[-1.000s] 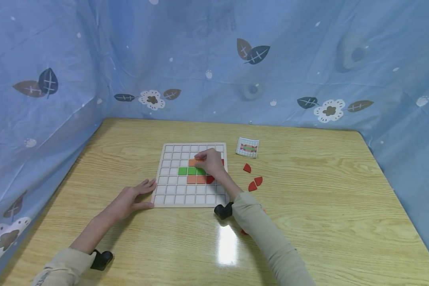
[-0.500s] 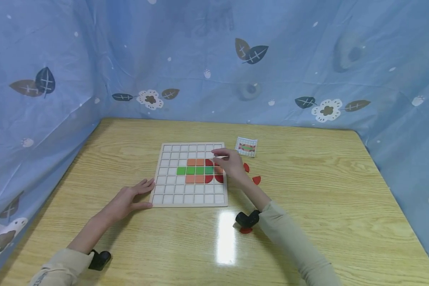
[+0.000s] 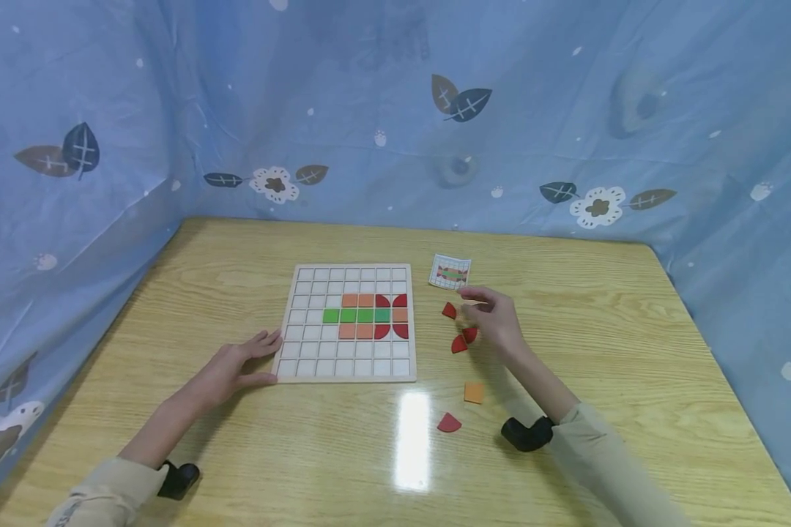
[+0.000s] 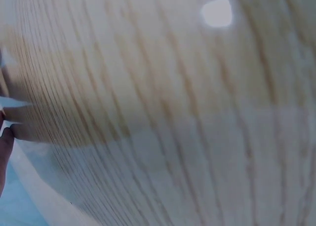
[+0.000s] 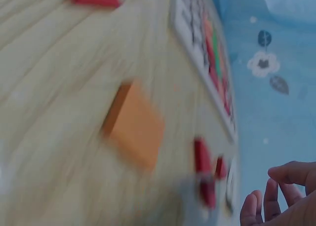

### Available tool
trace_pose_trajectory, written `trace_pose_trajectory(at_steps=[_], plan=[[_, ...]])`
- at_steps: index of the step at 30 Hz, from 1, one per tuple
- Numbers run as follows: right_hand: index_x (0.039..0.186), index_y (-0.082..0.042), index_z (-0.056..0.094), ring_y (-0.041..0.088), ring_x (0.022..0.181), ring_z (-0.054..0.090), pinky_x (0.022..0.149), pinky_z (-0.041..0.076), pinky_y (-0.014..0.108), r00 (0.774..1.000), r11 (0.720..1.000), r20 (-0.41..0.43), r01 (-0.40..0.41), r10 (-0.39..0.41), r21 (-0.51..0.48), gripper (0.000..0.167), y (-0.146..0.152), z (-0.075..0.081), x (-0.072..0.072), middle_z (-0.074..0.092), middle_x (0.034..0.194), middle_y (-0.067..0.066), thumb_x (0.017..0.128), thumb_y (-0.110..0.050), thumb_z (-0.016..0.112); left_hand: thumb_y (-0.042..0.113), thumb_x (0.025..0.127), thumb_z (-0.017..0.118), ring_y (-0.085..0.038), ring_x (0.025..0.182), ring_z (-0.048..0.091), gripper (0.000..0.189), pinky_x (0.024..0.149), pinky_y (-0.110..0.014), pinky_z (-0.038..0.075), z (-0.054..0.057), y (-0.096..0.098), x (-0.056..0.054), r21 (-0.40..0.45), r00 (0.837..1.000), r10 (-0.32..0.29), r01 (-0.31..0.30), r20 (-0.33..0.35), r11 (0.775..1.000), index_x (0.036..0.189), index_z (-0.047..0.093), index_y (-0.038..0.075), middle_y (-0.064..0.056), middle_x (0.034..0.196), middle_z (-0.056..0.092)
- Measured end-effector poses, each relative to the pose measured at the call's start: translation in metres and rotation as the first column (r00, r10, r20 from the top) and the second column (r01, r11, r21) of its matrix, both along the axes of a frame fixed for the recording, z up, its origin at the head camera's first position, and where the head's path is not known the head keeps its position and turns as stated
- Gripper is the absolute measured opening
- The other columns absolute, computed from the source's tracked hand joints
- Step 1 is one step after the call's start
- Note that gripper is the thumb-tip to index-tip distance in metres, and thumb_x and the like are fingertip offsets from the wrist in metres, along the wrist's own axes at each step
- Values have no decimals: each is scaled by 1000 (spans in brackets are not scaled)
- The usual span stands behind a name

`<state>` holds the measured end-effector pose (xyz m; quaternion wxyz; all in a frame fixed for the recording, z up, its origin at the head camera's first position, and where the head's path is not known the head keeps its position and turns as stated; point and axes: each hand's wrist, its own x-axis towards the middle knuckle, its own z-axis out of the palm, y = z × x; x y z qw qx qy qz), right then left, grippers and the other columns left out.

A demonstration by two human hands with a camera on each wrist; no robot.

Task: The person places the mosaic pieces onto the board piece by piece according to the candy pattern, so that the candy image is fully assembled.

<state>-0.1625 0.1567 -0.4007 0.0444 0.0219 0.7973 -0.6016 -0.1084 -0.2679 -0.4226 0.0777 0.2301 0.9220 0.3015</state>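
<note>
A white gridded board [image 3: 310, 351] lies on the table, bearing a row of green tiles [image 3: 348, 315] with orange squares and red quarter-circle tiles [image 3: 382, 332] around it. My left hand [image 3: 231, 369] rests at the board's left edge, thumb and fingers spread; only its fingertips show in the left wrist view. Right of the board, my right hand [image 3: 494, 318] hovers near loose red quarter-circle tiles [image 3: 449, 311], thumb and forefinger apart. Nothing shows between those fingers, and in the right wrist view the hand [image 5: 291, 191] is also without a tile.
Behind the loose tiles lies a small card [image 3: 450, 272] printed with a coloured grid pattern. Closer to me are a loose orange square tile [image 3: 473, 393] and another red quarter-circle [image 3: 449, 423]. A blue patterned cloth [image 3: 369, 110] hangs behind the wooden table [image 3: 587, 329].
My right hand has left the board and moved right to the loose red tiles. The tiles it covered, a teal-green one among them, now show. My left hand has stayed at the board's edge.
</note>
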Motion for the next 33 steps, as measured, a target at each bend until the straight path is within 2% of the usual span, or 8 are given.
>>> trace_pose_trajectory(at_steps=[4,8,16,24,29,33], plan=[[124,10,58,28,101,57,76,52,19,1000,997,-8,-27,27,76,33,25,-3,8,54,128,25,92,5,58,21,82,75,-47,134,32,67,103,-60,29,0,0,-1,-5,1000,-2,2,-3,1000,135,48,-8,-24,143,41],[120,9,62,32,104,57,75,50,15,997,981,-11,-79,83,178,32,35,-9,13,59,122,25,88,4,65,21,82,74,-47,134,32,66,103,-59,29,1,-1,1,5,1000,1,-1,-5,1000,135,48,-8,-24,143,41],[105,5,70,25,89,64,72,52,19,988,931,-70,-103,135,351,26,34,-21,17,69,101,18,80,-2,76,23,82,74,-46,134,31,67,103,-60,29,-1,-1,1,20,1000,-2,2,-3,1000,136,48,-7,-23,144,41],[102,5,70,28,88,65,76,56,35,977,899,-103,-128,187,418,22,34,-23,16,69,98,18,82,-2,75,22,82,74,-46,134,32,67,103,-59,29,-2,-1,0,20,1000,1,-1,-7,1000,135,48,-7,-23,143,41],[103,4,70,26,86,64,75,55,35,970,883,-106,-152,220,443,23,35,-22,14,69,99,17,82,-4,75,22,82,74,-46,133,33,66,103,-58,29,-4,-1,-1,12,1000,-6,6,-16,1000,135,48,-8,-24,143,42],[100,3,72,23,82,64,72,54,32,958,862,-143,-153,250,484,22,34,-23,11,70,96,14,81,-6,77,23,82,74,-46,134,33,67,103,-58,30,-3,-1,-1,9,1000,-6,6,-12,1000,136,47,-8,-24,143,41]])
